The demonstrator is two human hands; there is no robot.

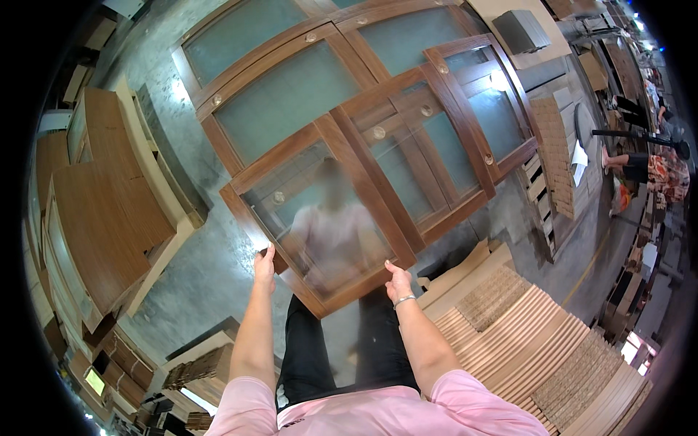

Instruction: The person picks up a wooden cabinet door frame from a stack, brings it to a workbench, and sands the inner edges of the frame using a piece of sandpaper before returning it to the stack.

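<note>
Between my hands is a glass cabinet door [367,195] with a brown wooden frame, its near edge over my legs. My left hand [265,267] grips the frame at the near left, thumb on top and fingers mostly hidden beneath. My right hand [398,283] grips the near right corner in the same way, a bracelet on its wrist. Reflections show in the clear pane. Beyond it lie several similar glass doors [291,102], frosted and edged in wood, with small round clear discs on their frames. The held door overlaps the nearest of these.
Brown wooden panels [109,225] are stacked at the left. Wooden strips and boards [509,341] are piled at the near right. A grey block [520,32] sits on a board at the far right. Farther right stands a person in patterned clothing [669,174].
</note>
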